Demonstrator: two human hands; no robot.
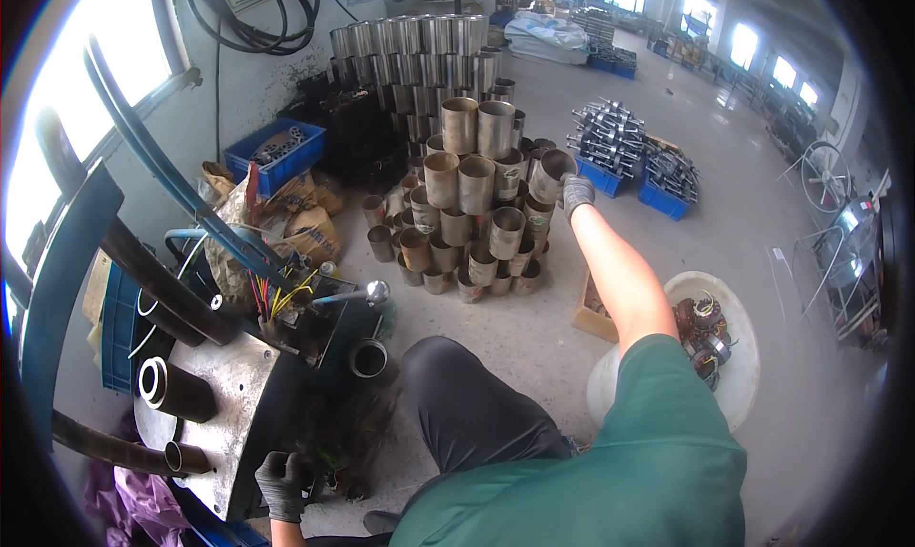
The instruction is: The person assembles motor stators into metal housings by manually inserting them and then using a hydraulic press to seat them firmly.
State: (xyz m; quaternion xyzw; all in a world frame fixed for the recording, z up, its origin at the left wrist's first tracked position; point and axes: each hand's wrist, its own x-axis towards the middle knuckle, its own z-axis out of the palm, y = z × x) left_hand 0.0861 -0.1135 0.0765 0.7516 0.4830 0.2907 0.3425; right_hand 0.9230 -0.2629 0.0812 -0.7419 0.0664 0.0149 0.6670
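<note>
My right arm reaches forward to the stack of metal sleeves. My gloved right hand point(577, 195) is closed on the rim of a tilted metal sleeve point(549, 177) at the right side of the stack. Its thumb and inner fingers are hidden. Other open-ended sleeves point(477, 185) stand in tiers beside it, some dull and brownish. At the lower left my gloved left hand point(281, 486) is curled beside the edge of the press table point(233, 423). Whatever lies inside its fingers is hidden. A dark thick-walled cylinder point(181, 392) and a small sleeve point(188, 458) are on that table.
Shinier sleeves point(410, 37) are stacked behind. Blue crates point(599, 173) of metal shafts stand at far right. A white tub point(748, 356) with copper-wound parts is by my right arm. A ball-ended lever point(377, 293) juts from the machine. A blue bin point(272, 169) stands by the wall.
</note>
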